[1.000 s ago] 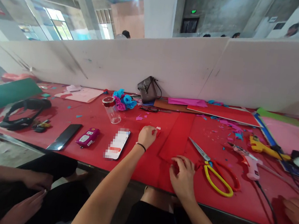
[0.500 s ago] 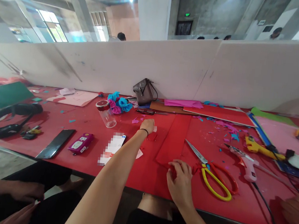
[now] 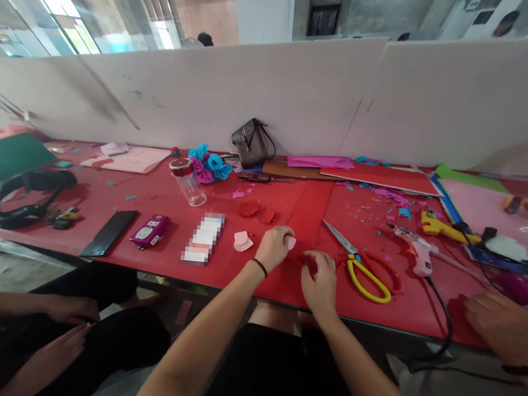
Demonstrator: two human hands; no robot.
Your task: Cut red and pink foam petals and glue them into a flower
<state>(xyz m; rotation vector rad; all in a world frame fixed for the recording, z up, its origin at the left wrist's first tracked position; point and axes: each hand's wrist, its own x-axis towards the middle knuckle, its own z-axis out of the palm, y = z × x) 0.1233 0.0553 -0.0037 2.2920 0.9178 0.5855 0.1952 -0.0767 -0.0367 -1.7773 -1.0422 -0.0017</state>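
Starting with the small pale pink paper cut-out (image 3: 291, 243): it's right at the fingertips of your left hand (image 3: 272, 247), low over the red table (image 3: 147, 249) near its front edge, just beside the near end of the long red paper sheet (image 3: 315, 212). Half a second ago that hand was stretched way out toward the little red paper petals (image 3: 250, 209) further up the table. Now it's pulled back in and sits close to your right hand (image 3: 320, 282), which hasn't really budged from the sheet's near end. My read: the reaching bit is over and the work is now between your two hands, close to you.

Fingers: the left ones are loosely curled, thumb and forefinger closed on the pink cut-out as far as I can see. The right ones are bent with the tips down on red paper at the sheet's end. Pinching or just pressing? Can't tell, it's red on red.

Further out, two more pale pink paper shapes (image 3: 242, 241) lie just left of your left hand. The yellow-and-red-handled scissors (image 3: 364, 271) are just right of your right hand, with the white hot glue gun (image 3: 415, 253) beyond. A co-worker's hand (image 3: 499, 323) rests at the table edge, far right.
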